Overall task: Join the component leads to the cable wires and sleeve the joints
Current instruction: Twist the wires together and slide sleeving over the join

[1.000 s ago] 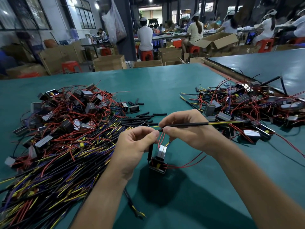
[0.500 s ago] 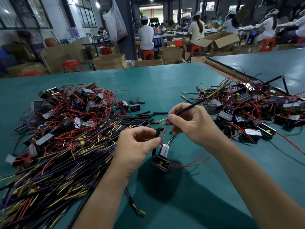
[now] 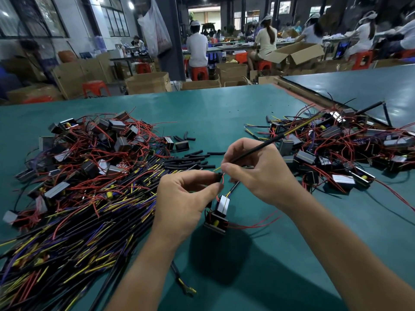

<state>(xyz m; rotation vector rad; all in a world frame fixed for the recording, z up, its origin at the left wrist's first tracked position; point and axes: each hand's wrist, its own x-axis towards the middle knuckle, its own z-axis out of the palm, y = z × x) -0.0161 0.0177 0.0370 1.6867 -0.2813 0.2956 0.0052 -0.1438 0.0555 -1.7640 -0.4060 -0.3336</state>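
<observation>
Head view: just above the component (image 3: 219, 217), pinches red lead (image 3: 221, 178) and black sleeve (image 3: 218, 176) in left hand (image 3: 182, 198), clasps cable (image 3: 258, 150) in right hand (image 3: 258, 173), tilted up from level 1 s ago, probably bringing wire to lead for joining.

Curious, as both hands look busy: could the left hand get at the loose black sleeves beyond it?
Probably yes: the loose sleeves lie just past the left hand, nothing between, though it pinches a black sleeve.

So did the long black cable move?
Yes. The black cable swung its free end from the near side to the far side of the right pile.
</observation>
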